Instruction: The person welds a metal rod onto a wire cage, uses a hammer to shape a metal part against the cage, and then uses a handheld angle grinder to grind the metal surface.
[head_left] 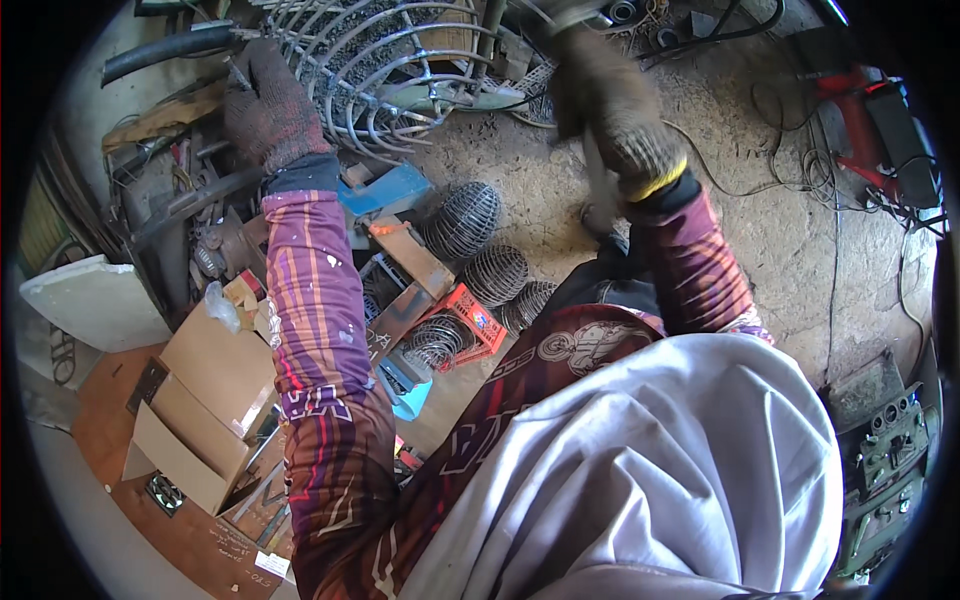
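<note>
A large round cage of bent metal rods lies ahead of me at the top. My gloved left hand is closed at the cage's left side, around a thin metal rod whose end sticks out by the fingers. Further right, my gloved right hand is raised and smeared by motion. Its fingers look wrapped round something, with a pale blurred length showing below the palm and a grey blur above. What that thing is cannot be made out.
Several coiled wire baskets stand on the concrete floor beside a red box. Open cardboard boxes sit at lower left near scrap metal. A red and black machine with cables is at right; grey metal equipment lies below it.
</note>
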